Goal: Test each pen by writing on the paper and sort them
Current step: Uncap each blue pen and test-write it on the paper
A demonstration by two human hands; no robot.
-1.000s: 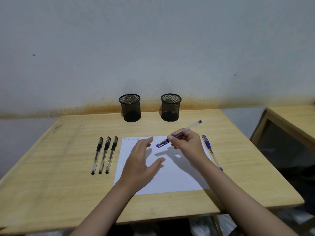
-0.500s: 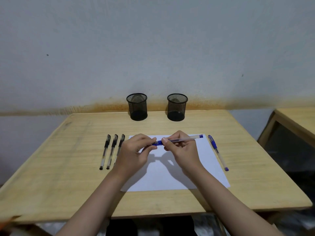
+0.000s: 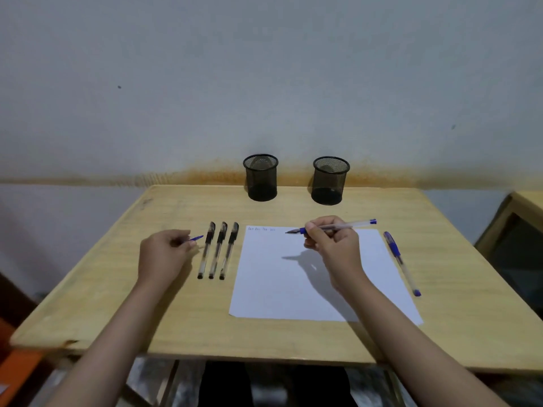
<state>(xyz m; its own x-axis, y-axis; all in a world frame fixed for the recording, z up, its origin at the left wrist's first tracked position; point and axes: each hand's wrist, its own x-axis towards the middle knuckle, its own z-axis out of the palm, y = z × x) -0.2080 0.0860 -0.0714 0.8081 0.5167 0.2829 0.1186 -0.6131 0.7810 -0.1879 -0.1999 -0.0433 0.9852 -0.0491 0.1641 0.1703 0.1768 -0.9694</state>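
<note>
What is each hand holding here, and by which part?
Right hand grips the uncapped blue pen on its barrel just behind the tip. Left hand pinches the blue cap by one end.

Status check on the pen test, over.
Right hand holds uncapped blue pen, tip above the paper. Left hand pinches its cap. Nothing in the way.
</note>
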